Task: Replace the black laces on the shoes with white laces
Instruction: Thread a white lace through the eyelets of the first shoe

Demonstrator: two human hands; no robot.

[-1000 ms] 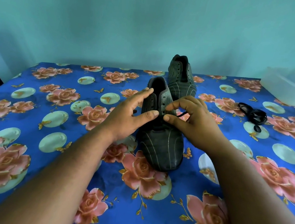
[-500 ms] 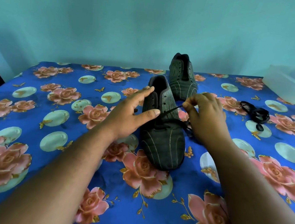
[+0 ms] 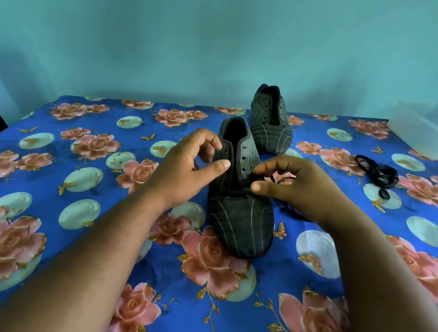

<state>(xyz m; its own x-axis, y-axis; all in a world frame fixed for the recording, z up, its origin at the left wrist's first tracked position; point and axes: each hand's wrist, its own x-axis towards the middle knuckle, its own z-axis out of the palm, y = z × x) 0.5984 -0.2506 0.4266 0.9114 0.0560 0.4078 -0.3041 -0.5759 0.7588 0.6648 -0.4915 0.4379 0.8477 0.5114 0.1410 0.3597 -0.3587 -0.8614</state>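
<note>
Home room, floral blue tablecloth (image 3: 95,233), plain teal wall (image 3: 172,37), plastic tub (image 3: 431,135)

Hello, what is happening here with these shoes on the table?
A person is unlacing the near shoe. The left hand holds its left flap, and the right hand pinches the black lace beside the eyelets. The far shoe has no lace; a removed black lace lies to the right.

Both forearms bare, no sleeves or jewellery visible
</note>
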